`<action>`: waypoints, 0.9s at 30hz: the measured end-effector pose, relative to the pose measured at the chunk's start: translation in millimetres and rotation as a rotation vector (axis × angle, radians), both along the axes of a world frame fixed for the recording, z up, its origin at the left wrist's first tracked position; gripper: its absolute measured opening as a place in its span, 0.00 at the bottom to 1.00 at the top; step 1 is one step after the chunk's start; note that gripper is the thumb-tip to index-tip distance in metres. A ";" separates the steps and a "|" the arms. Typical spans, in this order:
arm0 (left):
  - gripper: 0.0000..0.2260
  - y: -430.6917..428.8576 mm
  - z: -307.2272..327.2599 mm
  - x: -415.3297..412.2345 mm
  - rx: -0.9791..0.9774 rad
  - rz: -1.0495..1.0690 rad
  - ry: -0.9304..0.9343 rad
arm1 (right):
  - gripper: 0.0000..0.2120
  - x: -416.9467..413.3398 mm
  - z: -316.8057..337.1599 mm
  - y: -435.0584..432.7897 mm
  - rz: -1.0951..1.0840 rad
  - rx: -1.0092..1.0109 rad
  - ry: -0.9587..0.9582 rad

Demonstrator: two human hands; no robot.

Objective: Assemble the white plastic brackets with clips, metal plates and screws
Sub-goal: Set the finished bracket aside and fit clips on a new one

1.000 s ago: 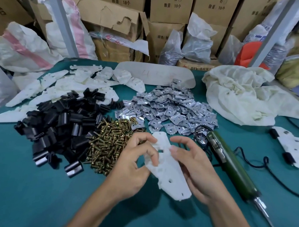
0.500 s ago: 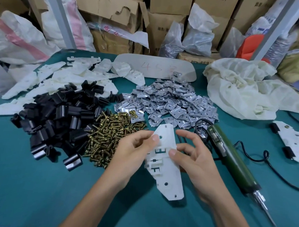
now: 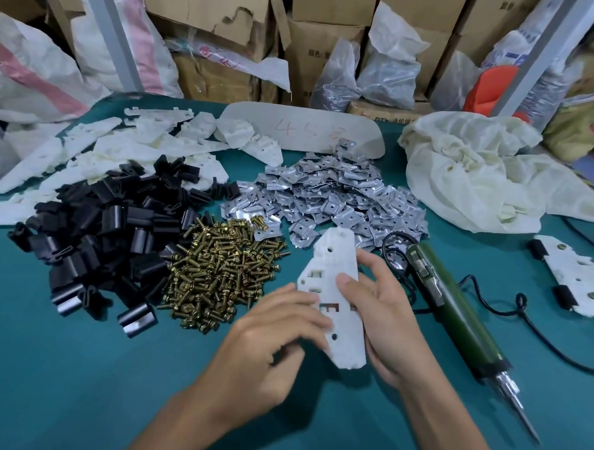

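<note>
Though carrying no fittings yet, white bracket (image 3: 333, 294): being held tilted above the teal table (image 3: 61, 367), between both hands, just in front of the screws (image 3: 219, 269).
Left hand (image 3: 266, 346): curling its fingers, pinching the bracket's left edge with thumb and fingertips.
Right hand (image 3: 383, 317): gripping the right edge, thumb lying across the face, fingers wrapping behind.
Supplies: black clips (image 3: 101, 230) lying heaped at left, metal plates (image 3: 330, 199) piling behind the bracket, spare brackets (image 3: 122, 149) lying at the far left.
Tool: electric screwdriver (image 3: 455, 313) lying just right of the right hand, its cord (image 3: 520, 302) looping beside it.
Finished bracket (image 3: 582, 278): resting at the far right, wearing 2 clips and 2 screws.
Risk 1: slipping out of so light a pinch, dropping into the screws and scattering them.
Risk 2: reaching over for a plate, dragging a forearm through the screws or snagging the cord and tugging the screwdriver along.
Writing: red handwritten "45" showing on the oval white board (image 3: 303, 130), a third mark trailing after it, possibly a character, too smeared for reading; "颜色" showing on a cardboard box (image 3: 316, 52).
</note>
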State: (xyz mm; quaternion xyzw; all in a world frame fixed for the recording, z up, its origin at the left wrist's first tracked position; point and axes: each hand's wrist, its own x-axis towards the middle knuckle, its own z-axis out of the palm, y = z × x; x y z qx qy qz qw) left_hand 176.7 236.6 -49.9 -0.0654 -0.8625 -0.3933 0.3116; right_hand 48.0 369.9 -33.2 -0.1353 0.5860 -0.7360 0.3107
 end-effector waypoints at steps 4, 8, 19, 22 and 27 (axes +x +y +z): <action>0.09 -3.7 -0.5 -3.9 0.228 0.289 -0.140 | 0.15 3.2 -4.4 0.7 0.037 0.063 0.117; 0.16 -1.9 -4.1 -11.6 0.436 0.291 -0.481 | 0.17 5.7 -14.7 1.3 0.070 0.123 0.142; 0.10 -15.3 -8.7 -15.3 0.059 0.354 -0.498 | 0.22 4.4 -44.2 6.8 -0.196 0.820 0.805; 0.21 -45.5 4.1 -13.1 -0.043 0.456 -0.441 | 0.25 4.7 -42.9 5.1 -0.235 0.874 0.849; 0.11 -125.9 30.7 -8.5 -0.223 0.654 -0.425 | 0.16 4.0 -42.2 2.5 -0.274 0.848 0.813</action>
